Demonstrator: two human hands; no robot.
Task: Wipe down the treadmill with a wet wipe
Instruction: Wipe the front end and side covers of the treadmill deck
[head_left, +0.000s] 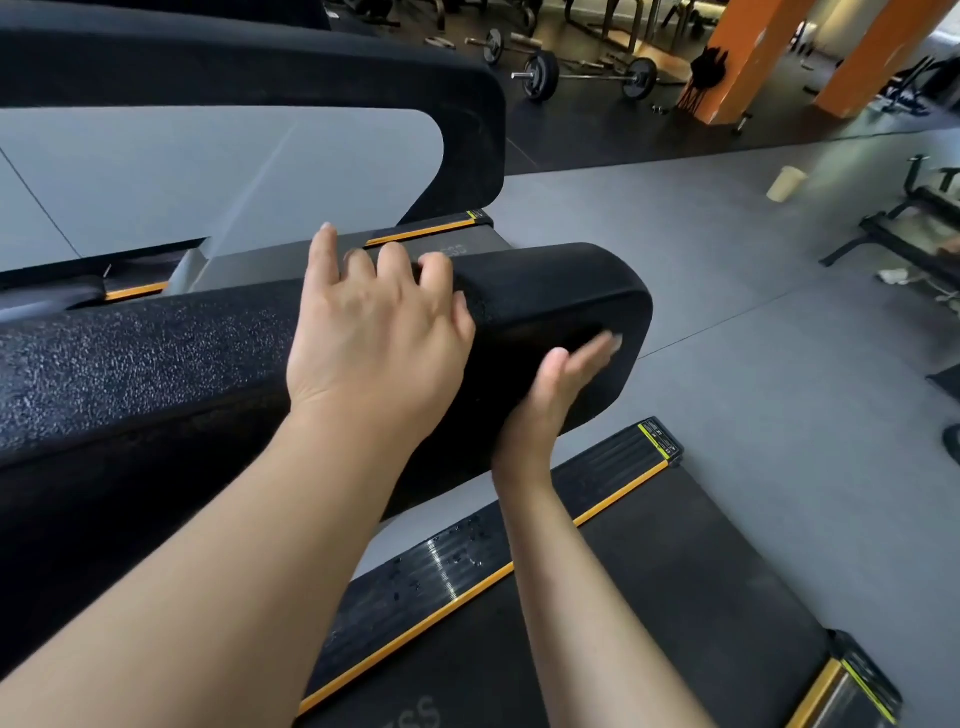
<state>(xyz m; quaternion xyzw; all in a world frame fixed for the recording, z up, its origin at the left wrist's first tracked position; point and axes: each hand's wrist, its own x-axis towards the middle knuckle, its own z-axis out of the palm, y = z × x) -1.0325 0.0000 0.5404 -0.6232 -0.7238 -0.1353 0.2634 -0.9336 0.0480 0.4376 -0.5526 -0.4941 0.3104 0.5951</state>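
Head view, going left to right: a black textured handrail (156, 364) of the treadmill runs from the left edge toward the middle and ends in a rounded tip. Behind it stands a second black rail (260, 67) with a grey panel (208, 166) below it, part of the neighbouring machine. The left hand (374, 322) lies on top of the handrail near its end, palm down, fingers spread and lightly bent over the far edge, thumb on the near side; it rests on the rail and has nothing between its fingers that can be seen. Just to its right, the right hand (561, 384) comes up from below and presses flat against the near side face of the rail's tip, fingers straight and somewhat blurred. No wipe can be made out under either hand. Below the arms lies the treadmill deck: a ribbed black side strip (613, 467) with an orange line (467, 587) along it, water drops on the strip, and the dark belt (649, 597) beside it. Further right is grey floor (753, 312), with a pale cup (787, 183) standing on it. At the top, barbells (587, 78) lie on dark matting near orange pillars (748, 57), and a black bench frame (914, 228) sits at the right edge.
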